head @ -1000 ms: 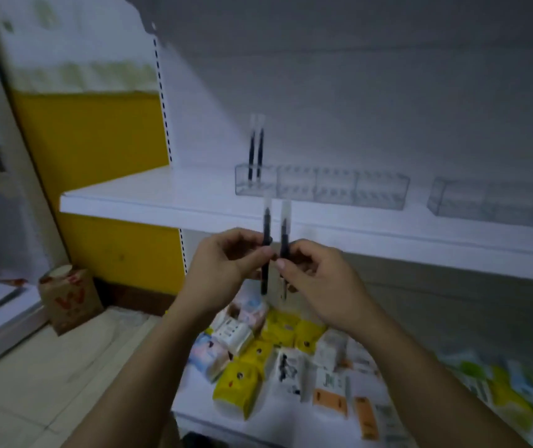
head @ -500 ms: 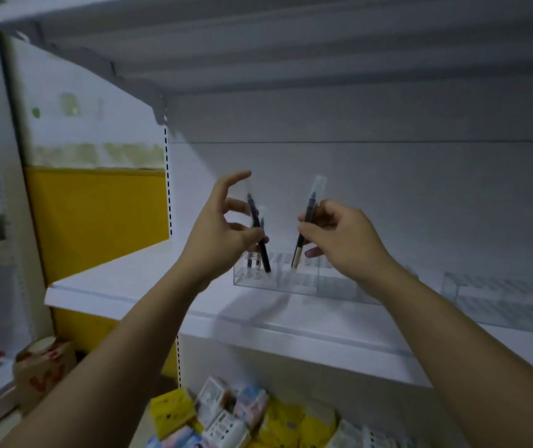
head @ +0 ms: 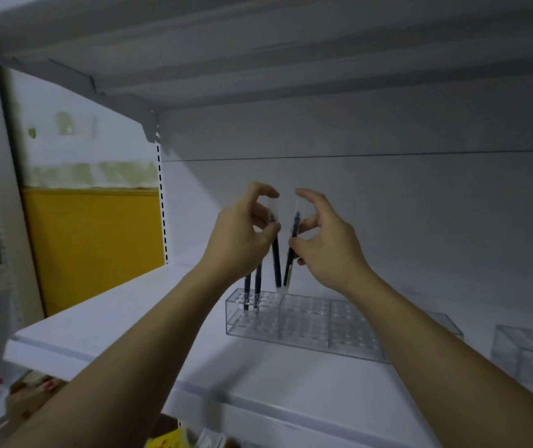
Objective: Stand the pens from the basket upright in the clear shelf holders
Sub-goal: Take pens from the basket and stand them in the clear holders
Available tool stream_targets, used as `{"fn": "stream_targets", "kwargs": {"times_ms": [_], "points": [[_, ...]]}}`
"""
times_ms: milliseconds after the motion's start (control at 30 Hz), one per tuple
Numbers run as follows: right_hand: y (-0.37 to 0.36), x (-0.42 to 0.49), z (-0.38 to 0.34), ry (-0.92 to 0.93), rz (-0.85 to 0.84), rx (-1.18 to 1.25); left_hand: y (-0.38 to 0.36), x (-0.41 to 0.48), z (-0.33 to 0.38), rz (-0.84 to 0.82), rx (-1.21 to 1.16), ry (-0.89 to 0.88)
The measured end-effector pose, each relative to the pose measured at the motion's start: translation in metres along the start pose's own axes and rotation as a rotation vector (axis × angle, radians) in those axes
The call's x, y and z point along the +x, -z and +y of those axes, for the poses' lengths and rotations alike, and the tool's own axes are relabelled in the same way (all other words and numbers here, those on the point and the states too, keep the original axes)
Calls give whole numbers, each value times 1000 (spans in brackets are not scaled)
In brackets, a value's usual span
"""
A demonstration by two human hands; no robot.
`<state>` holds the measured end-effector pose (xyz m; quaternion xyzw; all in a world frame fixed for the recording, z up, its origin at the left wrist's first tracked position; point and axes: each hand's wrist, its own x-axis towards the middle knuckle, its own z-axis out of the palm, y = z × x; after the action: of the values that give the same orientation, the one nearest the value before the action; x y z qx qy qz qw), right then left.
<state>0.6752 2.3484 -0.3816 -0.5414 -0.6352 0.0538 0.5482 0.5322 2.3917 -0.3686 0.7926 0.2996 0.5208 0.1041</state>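
Note:
A long clear holder [head: 307, 321] with rows of round holes lies on the white shelf [head: 136, 321]. Two dark pens [head: 252, 286] stand upright in its far-left holes. My left hand [head: 242, 234] pinches a dark pen with a clear cap [head: 276, 260], tip down just above the holder's back left edge. My right hand [head: 323, 244] pinches a second such pen [head: 289, 263], slanted so that both tips nearly meet above the holder. The basket is out of view.
A second clear holder [head: 530, 360] stands at the right end of the shelf. Another shelf [head: 258, 50] hangs close overhead. A yellow wall panel [head: 94, 244] is at the left. Packaged goods [head: 168, 442] show below the shelf edge.
Both hands rose from below the shelf edge with one pen each. The pens now point down just above the left part of the holder, closer together than half a second ago.

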Motion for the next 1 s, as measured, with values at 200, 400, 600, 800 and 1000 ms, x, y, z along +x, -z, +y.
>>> {"fn": "stream_targets", "kwargs": {"times_ms": [200,400,600,800,1000], "points": [[-11,4,15,0,-29,51,-5,2,-16,38,102,-12],[-17,-2,16,59,-73,14,-5,2,-22,31,91,-3],[-21,-4,25,39,-95,-70,-9,7,-25,20,84,-1],[-27,-9,36,35,-181,-159,-10,8,-26,27,74,15],[-23,-15,37,71,-176,-223,-5,4,-21,24,102,20]]}}
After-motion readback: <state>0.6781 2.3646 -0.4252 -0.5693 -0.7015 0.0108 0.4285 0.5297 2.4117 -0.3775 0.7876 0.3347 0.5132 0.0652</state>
